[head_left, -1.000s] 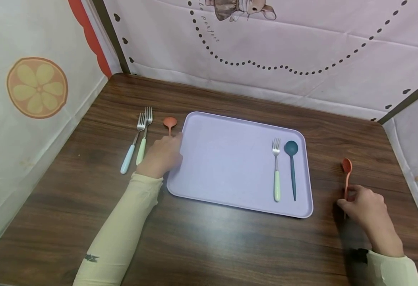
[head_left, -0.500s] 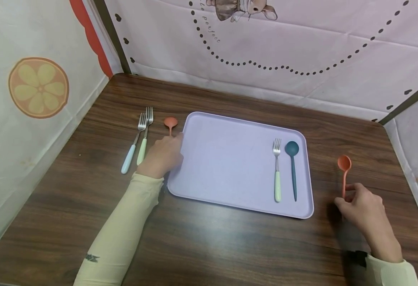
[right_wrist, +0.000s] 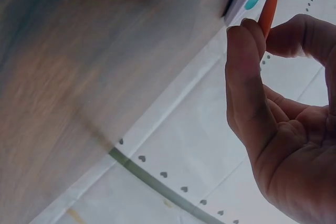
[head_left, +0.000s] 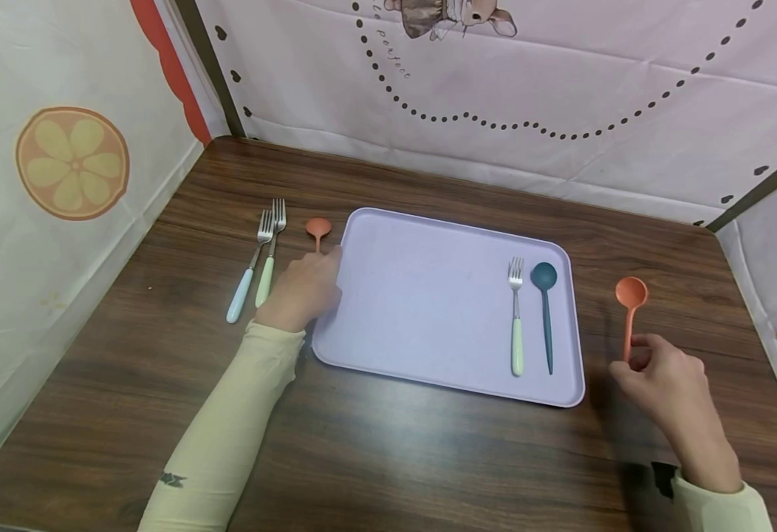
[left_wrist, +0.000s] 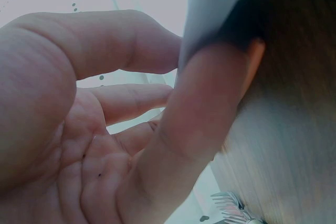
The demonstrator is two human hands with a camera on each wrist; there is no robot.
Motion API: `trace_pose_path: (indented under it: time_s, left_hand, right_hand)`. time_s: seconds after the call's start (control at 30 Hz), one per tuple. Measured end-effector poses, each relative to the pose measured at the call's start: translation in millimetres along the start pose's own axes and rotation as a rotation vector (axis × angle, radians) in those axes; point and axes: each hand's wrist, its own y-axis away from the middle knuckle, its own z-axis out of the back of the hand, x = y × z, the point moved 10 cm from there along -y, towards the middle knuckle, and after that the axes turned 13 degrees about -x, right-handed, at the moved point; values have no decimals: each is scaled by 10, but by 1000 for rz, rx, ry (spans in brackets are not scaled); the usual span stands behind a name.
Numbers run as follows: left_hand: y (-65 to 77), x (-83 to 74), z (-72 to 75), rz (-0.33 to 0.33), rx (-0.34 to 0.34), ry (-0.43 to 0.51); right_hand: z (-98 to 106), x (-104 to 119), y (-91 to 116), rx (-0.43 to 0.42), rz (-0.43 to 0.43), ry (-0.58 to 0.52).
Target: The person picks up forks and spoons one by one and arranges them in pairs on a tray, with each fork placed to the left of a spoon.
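My right hand pinches the handle of an orange spoon, its bowl pointing away from me, to the right of the tray. In the right wrist view, the orange handle sticks out between thumb and fingers. At its left rim, a lilac tray is held by my left hand, thumb on one side and a finger on the other in the left wrist view. A fork with a pale green handle and a dark teal spoon lie side by side at the tray's right end.
Left of the tray lie a fork with a light blue handle and another pale green fork. A second orange spoon lies beyond my left hand, its handle partly hidden. Fabric walls border the wooden table.
My right hand has moved left towards the tray with the orange spoon, whose bowl has turned to face up more. The left hand and tray stay where they were.
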Motion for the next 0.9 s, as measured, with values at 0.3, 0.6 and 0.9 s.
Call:
trace_pose_path:
  time_s: [0.3,0.6,0.9]
  left_hand:
    - [4,16,-15,12,15,5]
    - [3,14,6,10,4,-3]
    - [-2,9,7,10,-5,0]
  right_hand:
    - [-45,153,3,-2,18,-37]
    - [-72,283,4,-14,48,-75]
    - [-85,412,-8,-28,71,-84]
